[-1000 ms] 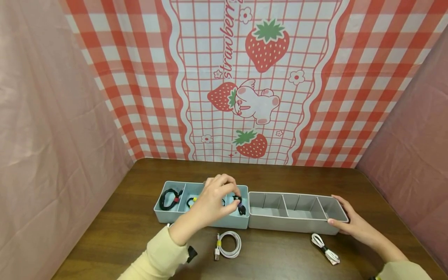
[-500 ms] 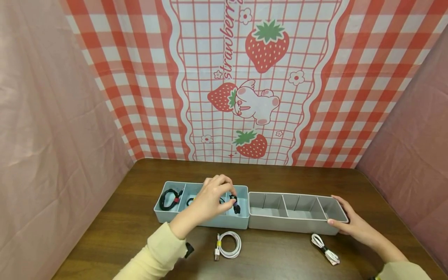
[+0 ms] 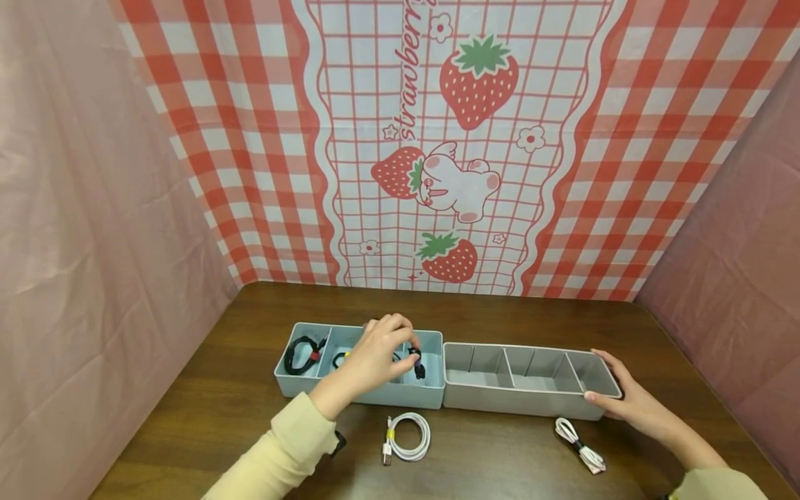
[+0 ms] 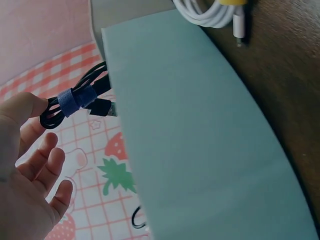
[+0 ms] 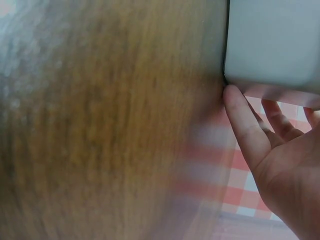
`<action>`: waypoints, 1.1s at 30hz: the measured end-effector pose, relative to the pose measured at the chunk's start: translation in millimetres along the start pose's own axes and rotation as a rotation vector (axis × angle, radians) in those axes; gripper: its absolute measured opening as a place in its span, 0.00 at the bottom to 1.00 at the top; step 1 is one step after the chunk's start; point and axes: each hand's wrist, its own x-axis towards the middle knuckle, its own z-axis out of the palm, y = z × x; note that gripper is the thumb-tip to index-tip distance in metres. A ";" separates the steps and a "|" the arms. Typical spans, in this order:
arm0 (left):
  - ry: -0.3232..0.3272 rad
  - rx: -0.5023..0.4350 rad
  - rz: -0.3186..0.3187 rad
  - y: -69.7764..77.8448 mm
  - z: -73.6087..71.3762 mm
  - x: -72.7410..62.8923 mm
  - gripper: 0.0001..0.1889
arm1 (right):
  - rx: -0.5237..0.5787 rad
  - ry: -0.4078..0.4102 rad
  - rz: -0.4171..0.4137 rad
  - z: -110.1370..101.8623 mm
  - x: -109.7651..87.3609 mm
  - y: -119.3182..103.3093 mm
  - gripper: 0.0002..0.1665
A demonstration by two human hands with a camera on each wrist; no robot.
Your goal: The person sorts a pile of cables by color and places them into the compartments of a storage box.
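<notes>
Black cable, navy wrap — pale blue box, grey box — red-and-white checked cloth

The blue box looks like smooth, matt plastic, and so does the grey box to its right. The table under it is grained wood with a soft sheen. Partly hidden by its wall, the black cable has a smooth plastic sheath, a ribbed cloth-like strap and a metal-ended plug. Well behind it hangs a matt, lightly creased cloth.
</notes>
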 end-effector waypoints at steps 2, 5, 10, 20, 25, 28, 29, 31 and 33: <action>-0.003 0.008 -0.005 -1.8 2.1 0.0 0.04 | -0.002 -0.002 0.004 -0.2 0.2 -0.1 0.49; -0.003 0.019 -0.013 -4.8 5.6 0.6 0.04 | -0.009 -0.005 0.006 -0.1 0.5 -0.1 0.49; -0.008 0.041 -0.024 -9.9 11.3 2.6 0.05 | -0.012 -0.009 0.016 -0.7 0.5 0.2 0.49; -0.034 0.056 -0.043 -17.5 23.3 4.8 0.05 | -0.015 -0.007 0.023 0.7 -0.4 -0.5 0.49; -0.060 0.062 -0.055 -19.3 27.5 4.9 0.04 | -0.006 -0.011 0.024 0.7 0.1 -0.7 0.49; -0.077 0.059 -0.065 -21.3 30.4 5.2 0.04 | -0.001 -0.015 0.031 0.5 0.3 -1.2 0.49; -0.081 0.059 -0.069 -21.9 31.3 5.4 0.04 | 0.001 -0.018 0.029 0.3 0.5 -1.1 0.49; -0.088 0.062 -0.073 -23.1 33.0 5.7 0.04 | 0.006 -0.023 0.027 0.1 0.6 -1.3 0.49; -0.092 0.067 -0.075 -24.2 34.6 6.0 0.04 | 0.011 -0.024 0.039 0.1 0.4 -1.9 0.49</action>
